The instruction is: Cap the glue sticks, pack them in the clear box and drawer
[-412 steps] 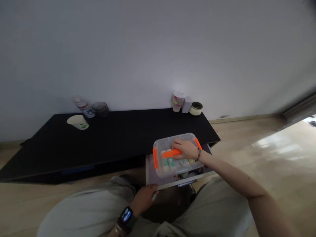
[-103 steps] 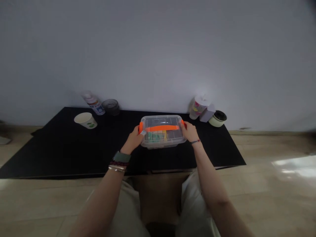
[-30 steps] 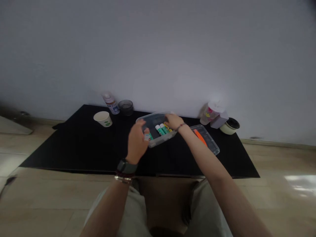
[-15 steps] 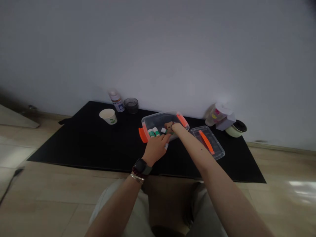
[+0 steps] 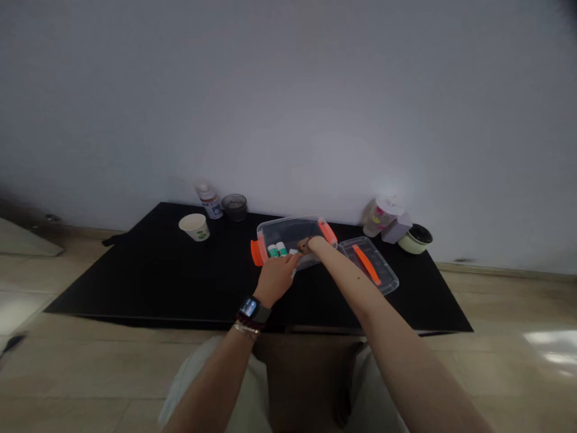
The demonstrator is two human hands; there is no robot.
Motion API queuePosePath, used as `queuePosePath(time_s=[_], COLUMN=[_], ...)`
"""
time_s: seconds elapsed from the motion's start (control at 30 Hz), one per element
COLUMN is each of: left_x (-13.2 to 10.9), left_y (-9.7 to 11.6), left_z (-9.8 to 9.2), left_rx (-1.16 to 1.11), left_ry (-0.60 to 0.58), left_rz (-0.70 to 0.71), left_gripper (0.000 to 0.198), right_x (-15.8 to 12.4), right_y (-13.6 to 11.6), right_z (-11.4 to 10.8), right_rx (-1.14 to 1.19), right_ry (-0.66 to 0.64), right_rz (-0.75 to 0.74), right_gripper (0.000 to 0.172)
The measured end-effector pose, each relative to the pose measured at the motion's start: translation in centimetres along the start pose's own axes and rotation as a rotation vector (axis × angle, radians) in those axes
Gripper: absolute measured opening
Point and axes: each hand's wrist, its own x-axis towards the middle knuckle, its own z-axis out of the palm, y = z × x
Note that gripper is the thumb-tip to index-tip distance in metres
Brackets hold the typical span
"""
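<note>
A clear plastic box [image 5: 293, 226] with orange latches stands uncovered on the black table. Two white-capped tubes with green labels, which look like glue sticks [image 5: 282, 248], lie side by side at its left end. My left hand [image 5: 276, 278], with a watch at the wrist, is closed over the front wall of the box. Reaching inside, my right hand [image 5: 307, 245] has its fingers closed round a third glue stick [image 5: 293, 251], of which mainly the white cap shows. The fingertips are partly hidden.
The clear lid [image 5: 388, 278] with an orange handle lies right of the box. Behind it stand a patterned plastic cup [image 5: 375, 221], a pale carton [image 5: 396, 228] and a cream pot [image 5: 415, 243]. At left are a paper cup [image 5: 193, 228], a spray can [image 5: 210, 203] and a dark glass bowl [image 5: 234, 207].
The view has shifted a little, so the table sits slightly lower and further left. Both hands remain at the box, the right one inside it; the third glue stick is now more covered.
</note>
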Motion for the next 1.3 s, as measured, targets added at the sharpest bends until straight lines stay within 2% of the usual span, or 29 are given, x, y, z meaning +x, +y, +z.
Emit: queuePosePath(time_s=[0.1, 0.13, 0.17, 0.23, 0.3, 0.33, 0.4, 0.47, 0.53, 0.57, 0.67, 0.77, 0.83, 0.9, 0.97, 1.1, 1.17, 1.23, 1.3], left_x=[0.1, 0.2, 0.2, 0.3, 0.4, 0.4, 0.4, 0.2, -0.1, -0.2, -0.4, -0.2, 0.1, 0.3, 0.2, -0.7, -1.2, -1.5, -1.6], left_y=[-0.3, -0.5, -0.6, -0.8, -0.8, -0.8, -0.3, 0.7, 2.3, 3.2, 5.3, 5.8, 5.3, 4.7, 4.6, 6.1, 7.0, 7.7, 7.9], left_z=[0.0, -0.1, -0.1, -0.1, -0.1, -0.1, -0.1, 0.3, 0.9, 1.2, 2.2, 2.1, 1.6, 0.9, 0.6, 1.3, 2.1, 2.8, 3.0], left_rx=[0.0, 0.001, -0.001, -0.022, -0.077, -0.124, -0.279, -0.561, -0.947, -1.141, -1.515, -1.609, -1.639, -1.647, -1.597, -1.393, -1.33, -1.307, -1.306], left_ry=[0.01, 0.01, 0.008, 0.012, 0.055, 0.099, 0.211, 0.302, 0.305, 0.276, 0.18, 0.217, 0.305, 0.331, 0.211, -0.172, -0.311, -0.38, -0.397], left_rz=[-0.006, -0.011, -0.016, -0.025, -0.031, -0.031, -0.03, -0.036, -0.074, -0.112, -0.284, -0.41, -0.455, -0.468, -0.444, -0.359, -0.312, -0.282, -0.283], left_gripper=[0.047, 0.046, 0.044, 0.041, 0.042, 0.043, 0.049, 0.055, 0.057, 0.056, 0.053, 0.05, 0.045, 0.037, 0.033, 0.042, 0.046, 0.047, 0.048], right_x=[-0.6, -1.0, -1.6, -3.4, -6.1, -7.6, -10.8, -13.5, -15.3, -15.9, -16.5, -16.4, -16.2, -16.0, -15.9, -15.9, -16.1, -16.4, -16.7], right_y=[1.1, 1.6, 2.1, 3.0, 3.7, 4.0, 4.3, 4.1, 3.4, 3.0, 1.7, 1.4, 2.1, 3.0, 3.7, 2.8, 1.8, 1.2, 1.4], right_z=[-2.1, -3.1, -4.1, -5.9, -7.0, -7.0, -6.1, -4.2, -1.8, -0.7, 1.5, 2.0, 1.8, 1.4, 1.1, 1.3, 1.6, 1.7, 1.4], right_rx=[0.054, 0.078, 0.125, 0.338, 0.694, 0.87, 1.109, 1.22, 1.235, 1.207, 1.047, 0.974, 1.045, 1.168, 1.277, 1.356, 1.33, 1.252, 1.111], right_ry=[-0.074, -0.046, 0.024, 0.254, 0.469, 0.512, 0.405, 0.211, 0.063, 0.03, 0.034, 0.034, 0.143, 0.341, 0.459, 0.441, 0.46, 0.47, 0.469], right_rz=[-0.048, -0.067, -0.085, -0.119, -0.15, -0.156, -0.146, -0.086, -0.056, -0.082, -0.199, -0.208, -0.164, -0.117, -0.104, -0.157, -0.178, -0.194, -0.197], right_gripper=[0.029, 0.03, 0.033, 0.036, 0.035, 0.035, 0.039, 0.046, 0.048, 0.048, 0.047, 0.039, 0.034, 0.036, 0.042, 0.049, 0.05, 0.049, 0.043])
